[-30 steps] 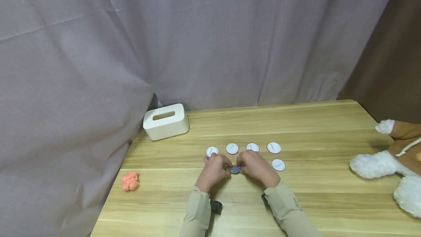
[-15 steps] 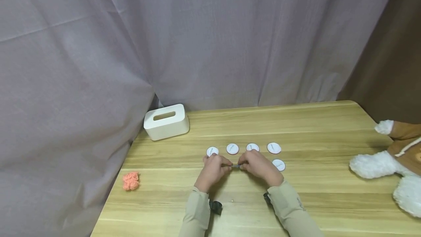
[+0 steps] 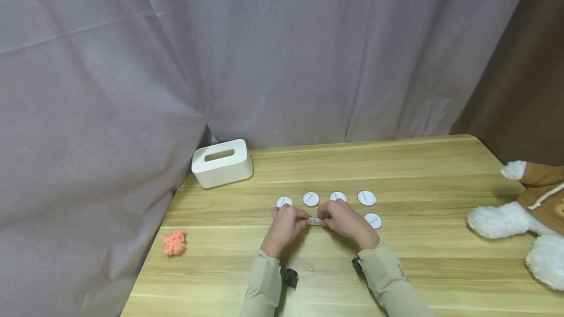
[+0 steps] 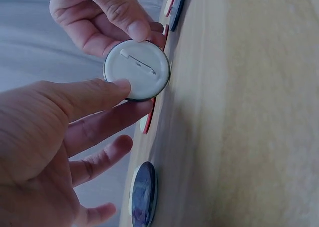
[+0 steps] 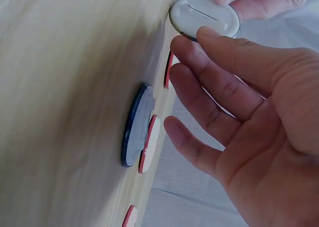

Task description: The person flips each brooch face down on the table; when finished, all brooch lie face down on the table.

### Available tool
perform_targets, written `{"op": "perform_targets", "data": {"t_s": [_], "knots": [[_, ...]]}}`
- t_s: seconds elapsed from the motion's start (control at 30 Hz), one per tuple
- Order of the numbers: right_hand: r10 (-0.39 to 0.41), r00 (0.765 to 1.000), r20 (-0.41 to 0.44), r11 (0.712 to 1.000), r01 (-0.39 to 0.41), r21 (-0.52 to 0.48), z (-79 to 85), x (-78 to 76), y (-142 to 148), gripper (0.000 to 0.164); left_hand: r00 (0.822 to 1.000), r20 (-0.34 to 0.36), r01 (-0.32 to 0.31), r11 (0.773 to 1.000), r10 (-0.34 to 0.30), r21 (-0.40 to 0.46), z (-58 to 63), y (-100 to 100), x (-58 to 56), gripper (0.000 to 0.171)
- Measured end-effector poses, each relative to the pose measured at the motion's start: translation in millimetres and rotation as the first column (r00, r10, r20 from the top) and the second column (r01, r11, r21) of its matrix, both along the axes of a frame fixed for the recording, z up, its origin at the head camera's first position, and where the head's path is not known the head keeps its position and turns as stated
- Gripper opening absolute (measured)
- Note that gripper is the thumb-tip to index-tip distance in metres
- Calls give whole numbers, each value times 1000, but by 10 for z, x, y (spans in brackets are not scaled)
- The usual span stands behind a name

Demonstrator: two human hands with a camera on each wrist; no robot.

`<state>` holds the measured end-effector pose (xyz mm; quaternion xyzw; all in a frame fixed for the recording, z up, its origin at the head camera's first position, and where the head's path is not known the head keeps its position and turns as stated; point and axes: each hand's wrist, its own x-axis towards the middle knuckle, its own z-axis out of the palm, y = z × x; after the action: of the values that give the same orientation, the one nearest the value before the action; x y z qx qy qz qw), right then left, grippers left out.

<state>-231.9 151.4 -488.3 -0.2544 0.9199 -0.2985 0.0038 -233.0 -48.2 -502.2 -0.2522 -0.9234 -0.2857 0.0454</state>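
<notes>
A round pin-back button badge (image 3: 315,221) is held up between both hands, its white back with the metal safety pin facing the wrist cameras. My left hand (image 3: 285,228) pinches one edge of the badge (image 4: 137,70) between thumb and index finger, the other fingers spread loosely below. On the opposite edge, my right hand (image 3: 345,221) pinches it with thumb and fingertips, as the right wrist view of the badge (image 5: 204,17) also shows. A dark rim runs round it; the printed face is turned away.
Several more badges lie white side up on the wooden table (image 3: 220,268), one of them a badge (image 3: 373,220) by the right hand. A white tissue box (image 3: 223,163) stands at back left, near a coral crocheted piece (image 3: 174,242). A plush toy (image 3: 506,219) sits at right.
The badge has been turned over between the fingers: its dark printed face showed first, then its thin edge, now its white back. Both hands have stayed almost in place.
</notes>
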Motion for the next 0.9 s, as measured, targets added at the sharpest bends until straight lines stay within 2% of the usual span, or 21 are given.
{"op": "perform_targets", "data": {"t_s": [0.3,0.47,0.7,0.9], "knots": [[-16,1000,11,1000,16,-22,-4,-6,-49,21,999,-48,2,1000,-1,19,-14,4,-23,9],[-51,998,23,999,52,-18,4,-3,-59,24,998,-57,3,1000,-3,0,-26,35,-42,12],[-49,999,10,999,49,-20,-27,-6,-61,28,1000,8,-28,999,29,-25,-31,83,-46,11],[-35,999,11,999,35,-17,-43,-8,-80,30,996,74,-48,998,51,-32,-44,85,-39,23]]}}
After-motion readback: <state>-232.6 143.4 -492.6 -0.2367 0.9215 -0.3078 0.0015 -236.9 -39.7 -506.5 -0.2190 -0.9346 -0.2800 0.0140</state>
